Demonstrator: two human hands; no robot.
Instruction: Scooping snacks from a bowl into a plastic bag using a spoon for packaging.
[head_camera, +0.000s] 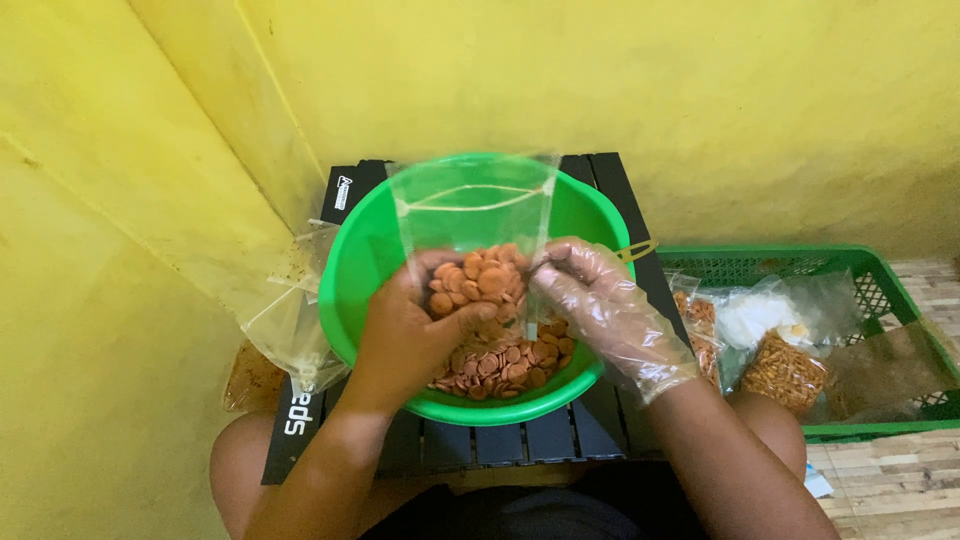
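A green plastic bowl (365, 262) sits on a small black slatted table (610, 190) and holds several round orange-brown crackers (505, 362). Over the bowl, both hands hold a clear plastic bag (470, 205) partly filled with the same crackers. My left hand (412, 330), bare, grips the bag's left lower side. My right hand (610, 310), in a thin clear disposable glove, pinches the bag's right edge. The bag's mouth stands open toward the wall.
A green plastic crate (880, 285) stands to the right with several filled snack bags (785, 370). Loose clear bags (290, 310) lie at the table's left edge. Yellow walls close in behind and on the left. My knees are under the table.
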